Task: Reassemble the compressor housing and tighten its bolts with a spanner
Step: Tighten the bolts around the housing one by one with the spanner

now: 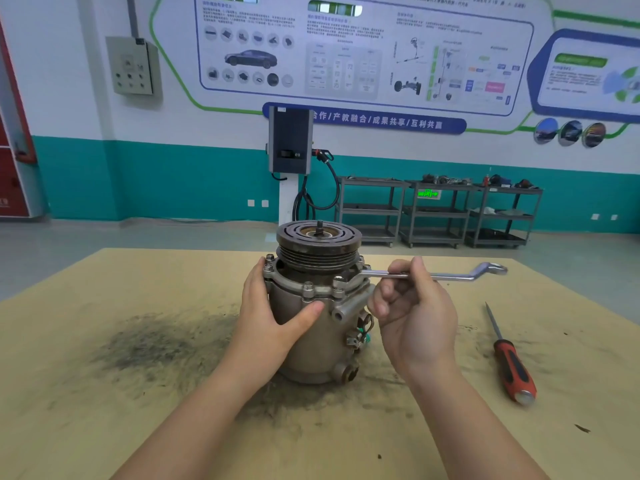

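While the left hand (273, 313) grips the compressor housing (311, 327), the right hand (412, 306) pinches the spanner (450, 276) on a flange bolt (338, 280).

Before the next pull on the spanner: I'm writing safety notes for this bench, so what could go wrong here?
The right hand grips the spanner mid-shank; if its ring slips off the flange bolt, knuckles may strike the compressor. The compressor stands upright, steadied only by the left hand, so it may twist or tip. The screwdriver could be knocked away.
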